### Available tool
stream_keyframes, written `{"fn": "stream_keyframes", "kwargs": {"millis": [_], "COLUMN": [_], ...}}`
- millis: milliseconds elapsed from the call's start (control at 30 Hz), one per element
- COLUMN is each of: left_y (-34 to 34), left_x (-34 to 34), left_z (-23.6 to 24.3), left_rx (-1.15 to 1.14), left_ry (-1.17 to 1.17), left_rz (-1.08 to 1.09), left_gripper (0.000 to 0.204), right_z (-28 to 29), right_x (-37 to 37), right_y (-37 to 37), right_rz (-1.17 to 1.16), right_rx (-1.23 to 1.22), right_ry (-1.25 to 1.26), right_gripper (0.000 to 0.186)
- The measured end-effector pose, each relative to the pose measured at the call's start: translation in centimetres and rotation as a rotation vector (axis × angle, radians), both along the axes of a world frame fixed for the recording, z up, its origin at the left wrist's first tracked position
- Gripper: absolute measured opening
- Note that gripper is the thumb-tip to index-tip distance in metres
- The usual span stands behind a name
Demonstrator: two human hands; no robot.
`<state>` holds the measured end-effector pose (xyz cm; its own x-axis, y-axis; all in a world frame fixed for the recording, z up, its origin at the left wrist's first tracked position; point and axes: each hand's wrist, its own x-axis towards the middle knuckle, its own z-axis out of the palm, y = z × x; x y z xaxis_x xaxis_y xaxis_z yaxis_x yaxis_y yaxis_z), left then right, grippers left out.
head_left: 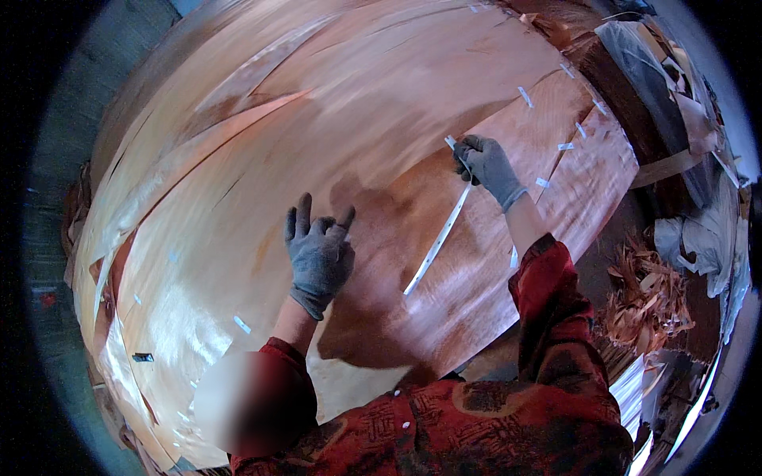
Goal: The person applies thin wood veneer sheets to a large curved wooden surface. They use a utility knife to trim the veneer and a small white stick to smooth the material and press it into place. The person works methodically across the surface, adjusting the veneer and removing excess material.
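Observation:
My right hand (485, 168), in a grey glove, is closed on one end of a white strip of perforated tape (432, 250). The strip runs down and to the left across a reddish veneer sheet (460, 301). My left hand (317, 250), also gloved, is left of the strip over the pale veneer (238, 222); its fingers are apart and hold nothing, and I cannot tell whether they touch the sheet. Short pieces of white tape (525, 97) are stuck at several spots on the sheets, many along seams at the upper right.
A heap of veneer scraps (647, 305) and crumpled pale plastic (698, 246) lie at the right, beside stacked dark sheets (603, 67). A small black object (143, 358) sits at the lower left. Split, lifted veneer edges run along the left side. A grey floor (71, 135) shows beyond.

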<state>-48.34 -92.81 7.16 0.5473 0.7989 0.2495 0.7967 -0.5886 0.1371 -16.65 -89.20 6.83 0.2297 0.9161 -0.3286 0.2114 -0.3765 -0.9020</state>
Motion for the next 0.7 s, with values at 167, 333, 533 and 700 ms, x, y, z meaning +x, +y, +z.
{"fn": "stream_keyframes", "kwargs": {"millis": [167, 333, 533, 700], "left_y": [3.4, 6.6, 8.0, 7.8], "left_x": [5.1, 12.1, 16.4, 17.3], "left_z": [-1.0, -2.3, -4.3, -4.3], "left_rx": [-0.081, 0.013, -0.096, 0.003], "left_ry": [-0.384, -0.43, -0.071, 0.077], "left_rz": [-0.08, -0.173, -0.195, -0.178], "left_gripper": [0.085, 0.086, 0.073, 0.049], "right_z": [-1.2, 0.2, 0.8, 0.7], "right_x": [0.8, -0.3, 0.8, 2.6], "right_y": [2.7, 3.7, 3.3, 1.3], "right_rz": [0.116, 0.164, 0.198, 0.286], "right_rx": [0.012, -0.096, -0.187, -0.239], "right_ry": [-0.283, -0.627, -0.816, -0.776], "right_gripper": [0.03, 0.035, 0.039, 0.033]}}
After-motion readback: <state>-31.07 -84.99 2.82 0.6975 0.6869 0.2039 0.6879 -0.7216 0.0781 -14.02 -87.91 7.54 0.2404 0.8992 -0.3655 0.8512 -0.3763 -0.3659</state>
